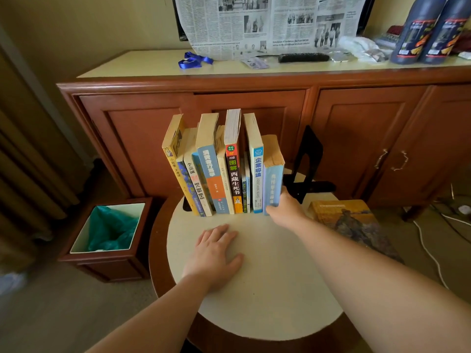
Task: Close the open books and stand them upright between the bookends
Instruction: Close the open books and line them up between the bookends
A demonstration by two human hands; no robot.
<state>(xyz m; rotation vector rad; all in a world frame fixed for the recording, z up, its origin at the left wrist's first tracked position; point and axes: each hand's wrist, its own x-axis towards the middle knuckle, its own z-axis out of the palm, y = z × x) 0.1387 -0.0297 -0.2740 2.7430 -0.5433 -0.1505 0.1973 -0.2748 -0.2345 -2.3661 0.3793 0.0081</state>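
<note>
This looks like a hotel room or a lived-in home room: a long reddish-brown wooden sideboard with panelled doors (254, 118) runs along a cream wall, carrying a black remote control (303, 57) and a spread newspaper (267, 21). Beside the round cream-topped desk (267, 289) stands a wood-cased wastebasket with a green liner (109, 233), near heavy curtains (23, 174).

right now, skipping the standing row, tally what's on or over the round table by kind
bookends: 2 (left bookend, right bookend)
flat book: 1
grips: 2 (left grip flat on the table, right grip holding the light blue book)
total: 5
</note>
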